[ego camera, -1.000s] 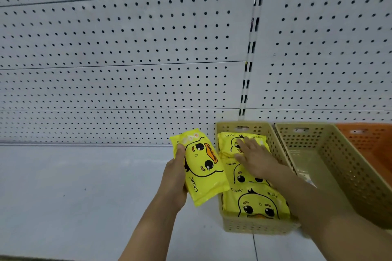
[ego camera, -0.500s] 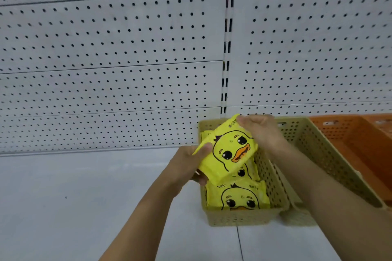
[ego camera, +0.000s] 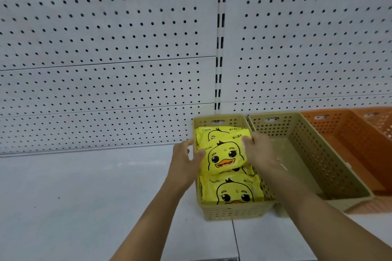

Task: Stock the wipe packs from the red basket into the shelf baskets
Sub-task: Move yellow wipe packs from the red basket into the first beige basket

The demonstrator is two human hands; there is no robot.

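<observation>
Fingers: my left thumb [ego camera: 201,153] and right fingers [ego camera: 247,140] pinch the side edges of the yellow soft-plastic wipe pack with the duck face [ego camera: 223,158].
Hands: left hand [ego camera: 186,162] and right hand [ego camera: 257,152] hold it between them.
Pack: inside the khaki perforated plastic basket [ego camera: 233,212], on other packs.
Advice: I would lay it flat and release both edges together.

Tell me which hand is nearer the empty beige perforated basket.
Right. The right hand is beside the empty beige perforated basket; the left hand is beyond the filled beige basket.
</observation>
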